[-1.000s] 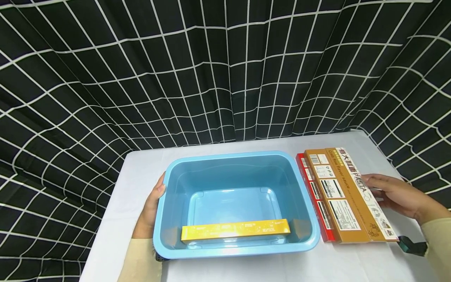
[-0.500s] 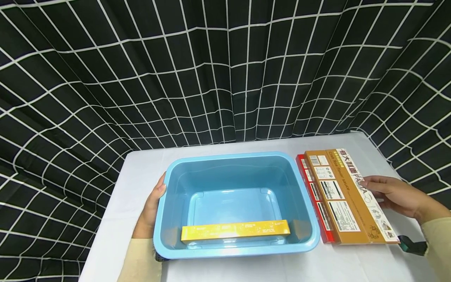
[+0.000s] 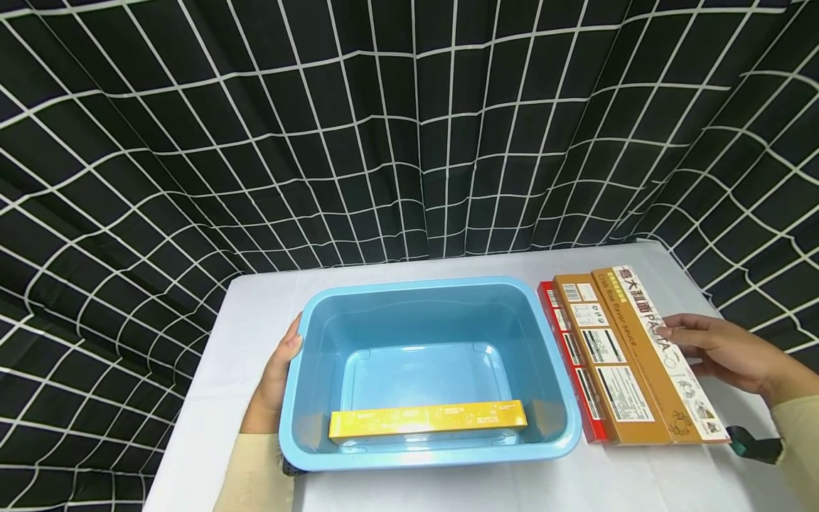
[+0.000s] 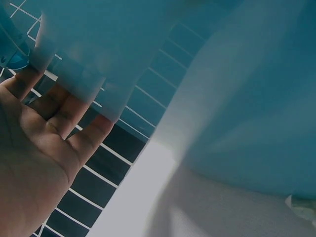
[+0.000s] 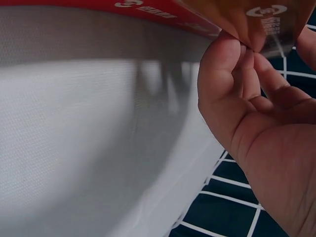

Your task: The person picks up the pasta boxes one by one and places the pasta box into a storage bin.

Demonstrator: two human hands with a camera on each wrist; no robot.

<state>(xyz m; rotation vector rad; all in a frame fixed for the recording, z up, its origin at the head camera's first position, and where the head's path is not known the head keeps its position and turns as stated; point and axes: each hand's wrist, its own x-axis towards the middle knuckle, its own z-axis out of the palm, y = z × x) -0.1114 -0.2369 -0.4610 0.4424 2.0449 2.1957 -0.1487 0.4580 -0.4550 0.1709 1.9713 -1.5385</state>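
In the head view my left hand (image 3: 274, 380) rests at the left wall of a light blue plastic bin (image 3: 294, 419). Its fingers (image 4: 89, 136) lie nearly straight against the glossy outer side in the left wrist view. Inside the bin, along the near wall, lies a long yellow box (image 3: 427, 419). My right hand (image 3: 729, 352) pinches the right edge of a brown and white pasta box (image 3: 652, 348), thumb on top and fingers below. That box overlaps another brown box (image 3: 601, 345) with printed labels. A red box (image 3: 576, 366) lies at the left of both.
White cloth (image 3: 256, 284) covers the table. A dark grid-patterned curtain (image 3: 416, 142) hangs behind and along both sides. Near the right wrist shows a small dark green and black object (image 3: 753, 446).
The pasta box has shifted slightly right, its far end rising a little against the brown box beside it. My right thumb has moved onto its top. The left hand and bin stay put.
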